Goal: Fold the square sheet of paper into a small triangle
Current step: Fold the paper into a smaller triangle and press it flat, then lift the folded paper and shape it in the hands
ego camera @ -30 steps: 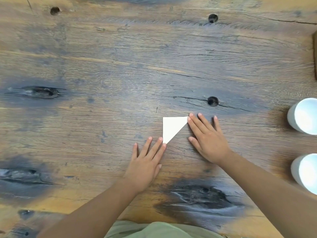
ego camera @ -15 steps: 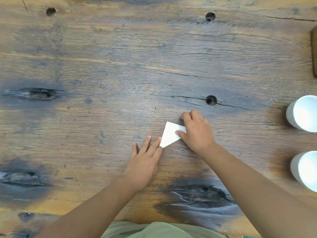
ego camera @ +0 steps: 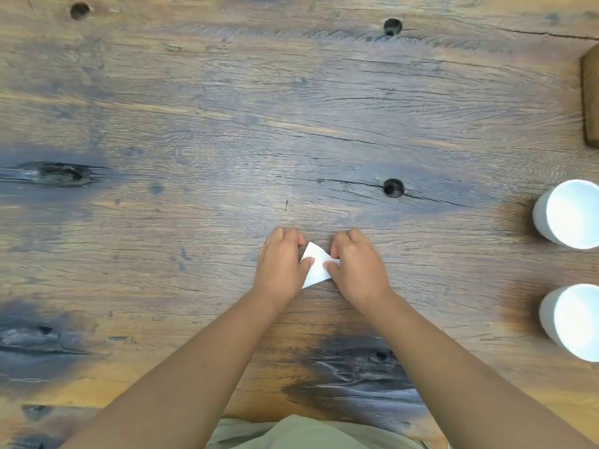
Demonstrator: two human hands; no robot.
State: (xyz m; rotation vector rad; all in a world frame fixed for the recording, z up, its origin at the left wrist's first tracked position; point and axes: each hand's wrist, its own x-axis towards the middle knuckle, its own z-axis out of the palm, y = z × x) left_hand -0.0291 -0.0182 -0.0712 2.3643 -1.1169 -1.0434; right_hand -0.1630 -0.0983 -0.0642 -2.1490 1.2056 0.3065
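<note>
A small white folded paper triangle (ego camera: pixel 317 266) sits on the wooden table (ego camera: pixel 227 140) between my two hands. My left hand (ego camera: pixel 281 266) curls around its left edge, thumb on top of the paper. My right hand (ego camera: pixel 358 266) grips the right corner, thumb pressing on the paper and fingers bent over the far side. Both hands cover part of the paper, so its full outline is hidden.
Two white cups stand at the right edge, the upper cup (ego camera: pixel 570 213) and the lower cup (ego camera: pixel 573 320). A brown wooden object (ego camera: pixel 590 98) pokes in at the far right. Dark knot holes (ego camera: pixel 393 187) mark the table beyond the hands.
My hands went from lying flat beside the triangle to closing on it. The paper turned and shifted slightly toward me. My left hand moved up onto its left edge.
</note>
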